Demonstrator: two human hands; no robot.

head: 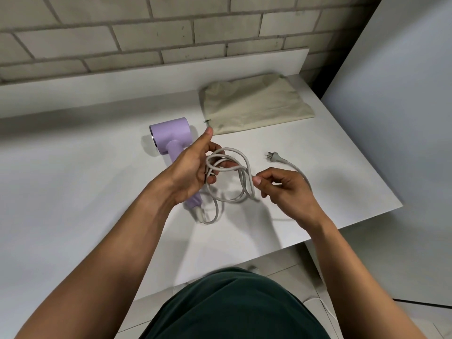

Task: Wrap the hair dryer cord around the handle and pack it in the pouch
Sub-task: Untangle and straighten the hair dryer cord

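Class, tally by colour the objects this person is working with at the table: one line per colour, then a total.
Lilac: 1, the hair dryer
Pale grey: 1, the cord with its plug
Beige: 1, the pouch
Total: 3

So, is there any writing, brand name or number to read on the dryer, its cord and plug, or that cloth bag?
No text can be read.
The hair dryer shows no logo or label on this side.
The pouch is plain cloth, no print.
On the cord and plug any marking is too small to tell.
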